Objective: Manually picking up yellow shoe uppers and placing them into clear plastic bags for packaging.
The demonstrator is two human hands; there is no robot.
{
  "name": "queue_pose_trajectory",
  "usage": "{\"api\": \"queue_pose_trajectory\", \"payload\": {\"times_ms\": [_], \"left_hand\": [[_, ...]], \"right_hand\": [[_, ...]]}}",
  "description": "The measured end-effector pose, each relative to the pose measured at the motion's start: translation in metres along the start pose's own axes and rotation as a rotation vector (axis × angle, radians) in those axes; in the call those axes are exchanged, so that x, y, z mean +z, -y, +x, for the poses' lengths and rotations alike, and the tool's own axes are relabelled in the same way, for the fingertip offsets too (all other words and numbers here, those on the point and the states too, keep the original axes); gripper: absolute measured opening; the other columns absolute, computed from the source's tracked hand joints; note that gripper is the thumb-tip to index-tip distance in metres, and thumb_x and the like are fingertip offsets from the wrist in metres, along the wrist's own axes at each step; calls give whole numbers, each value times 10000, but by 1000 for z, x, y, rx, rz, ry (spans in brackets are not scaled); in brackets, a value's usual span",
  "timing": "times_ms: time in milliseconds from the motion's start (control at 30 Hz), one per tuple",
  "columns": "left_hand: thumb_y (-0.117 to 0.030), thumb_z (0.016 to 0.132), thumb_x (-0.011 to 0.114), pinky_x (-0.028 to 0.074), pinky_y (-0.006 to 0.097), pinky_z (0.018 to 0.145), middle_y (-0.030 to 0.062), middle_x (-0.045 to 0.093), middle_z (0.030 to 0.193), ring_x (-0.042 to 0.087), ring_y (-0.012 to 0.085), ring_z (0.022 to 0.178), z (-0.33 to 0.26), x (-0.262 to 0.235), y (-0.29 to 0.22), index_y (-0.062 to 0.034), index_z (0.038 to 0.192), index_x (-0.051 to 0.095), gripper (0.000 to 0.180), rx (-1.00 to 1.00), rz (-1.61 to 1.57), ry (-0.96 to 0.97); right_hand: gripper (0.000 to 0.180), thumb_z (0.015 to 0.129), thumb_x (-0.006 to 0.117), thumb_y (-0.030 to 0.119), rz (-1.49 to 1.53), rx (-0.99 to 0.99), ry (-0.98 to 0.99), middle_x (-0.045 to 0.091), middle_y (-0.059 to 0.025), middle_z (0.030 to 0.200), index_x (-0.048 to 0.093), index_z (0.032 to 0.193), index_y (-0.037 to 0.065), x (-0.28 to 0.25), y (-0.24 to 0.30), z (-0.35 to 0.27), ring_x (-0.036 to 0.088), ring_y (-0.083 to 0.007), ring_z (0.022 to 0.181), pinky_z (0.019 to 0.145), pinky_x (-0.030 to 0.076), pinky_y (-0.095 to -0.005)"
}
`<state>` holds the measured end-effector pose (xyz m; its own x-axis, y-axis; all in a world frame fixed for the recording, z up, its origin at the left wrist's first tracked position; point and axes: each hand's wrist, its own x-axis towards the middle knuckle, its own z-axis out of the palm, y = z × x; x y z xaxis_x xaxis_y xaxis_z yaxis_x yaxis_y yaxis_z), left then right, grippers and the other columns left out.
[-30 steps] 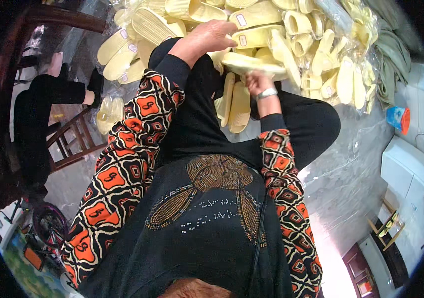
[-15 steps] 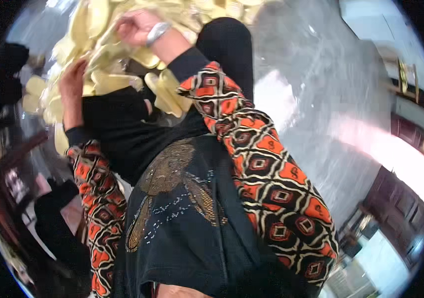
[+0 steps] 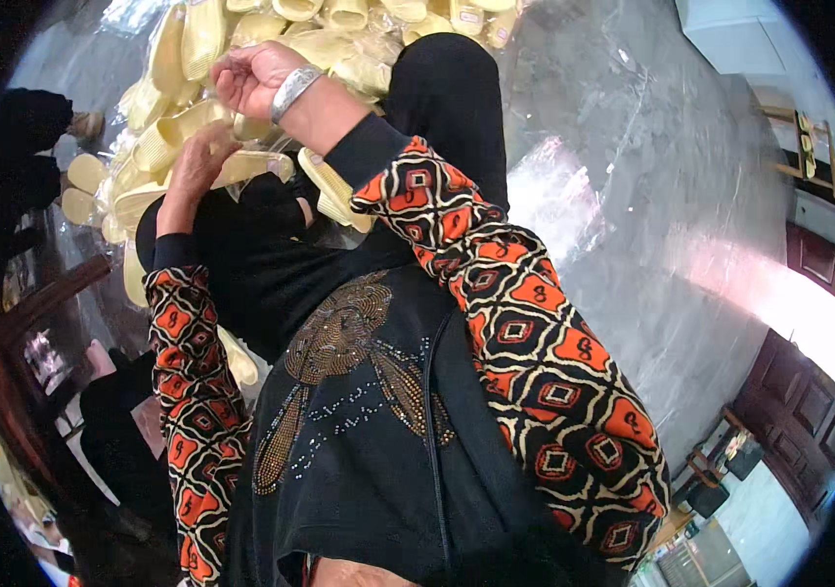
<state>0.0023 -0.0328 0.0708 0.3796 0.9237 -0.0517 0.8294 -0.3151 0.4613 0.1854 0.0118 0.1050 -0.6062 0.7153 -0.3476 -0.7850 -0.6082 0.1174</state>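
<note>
Pale yellow slippers [image 3: 204, 37], many in clear plastic wrap, lie heaped on the floor in front of me. My left hand [image 3: 200, 161] is over the near left of the heap, against a yellow slipper [image 3: 165, 137]. Its fingers are pressed together and point up to the right; what they pinch, if anything, does not show. Farther off and to the right, my right hand [image 3: 256, 80] hangs over the heap with its fingers curled in. Whatever sits in them is too small to make out. Another slipper [image 3: 325, 186] rests beside my leg, below my right forearm.
Grey floor [image 3: 623, 205] stretches away on the right, with a crumpled clear plastic sheet [image 3: 556, 201] on it. A dark wooden frame [image 3: 56, 293] stands close at my left. At the far left is a dark-clothed shape [image 3: 21, 147]; a brown wooden door [image 3: 794, 411] is at right.
My left hand has moved to the right and a little nearer to my right hand. My right hand has shifted slightly toward me, with its fingers still curled.
</note>
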Motion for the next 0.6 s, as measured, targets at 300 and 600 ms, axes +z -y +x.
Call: {"api": "queue_pose_trajectory", "payload": {"times_ms": [300,600], "left_hand": [[-91,830,539,454,216,661,21,616,768,568,76,709,-27,-67,8,-68,927,618,127,-31,16,-706],[-227,776,628,447,218,530,39,648,713,583,101,588,-43,-127,-9,-124,846,666,131,-164,308,-1273]], "right_hand": [[125,804,558,125,-366,103,115,584,-89,737,554,794,0,10,47,-22,560,-176,688,559,484,-217],[129,827,515,105,-395,-317,-128,589,-112,695,551,759,2,-50,169,-49,587,-189,617,546,530,-253]]}}
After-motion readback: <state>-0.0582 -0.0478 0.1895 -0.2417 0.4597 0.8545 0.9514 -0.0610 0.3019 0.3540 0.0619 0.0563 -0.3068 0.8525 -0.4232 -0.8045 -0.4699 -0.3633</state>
